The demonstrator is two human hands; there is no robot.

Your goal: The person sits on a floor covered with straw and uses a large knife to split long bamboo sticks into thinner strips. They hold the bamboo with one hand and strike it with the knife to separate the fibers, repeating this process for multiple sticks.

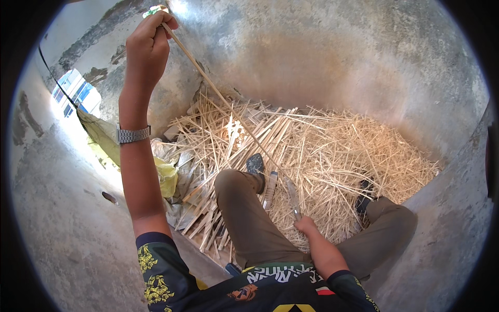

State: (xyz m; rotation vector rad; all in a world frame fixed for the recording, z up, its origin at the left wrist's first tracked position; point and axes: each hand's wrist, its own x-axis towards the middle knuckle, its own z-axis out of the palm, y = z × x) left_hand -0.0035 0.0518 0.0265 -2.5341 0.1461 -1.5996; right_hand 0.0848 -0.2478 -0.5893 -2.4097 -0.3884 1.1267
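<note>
One long pale strip (221,97), slanting from the closed left hand (150,40), raised, to the knife (292,195) gripped in the right hand (305,224), apparently unfinished; heaped shavings (395,156) suggest considerable work done, remainder uncertain.

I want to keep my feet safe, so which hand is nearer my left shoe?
Right. Your right hand, gripping the knife, is low, to the right of your left shoe and nearer you; your left hand is raised high, farther away on the left.
</note>
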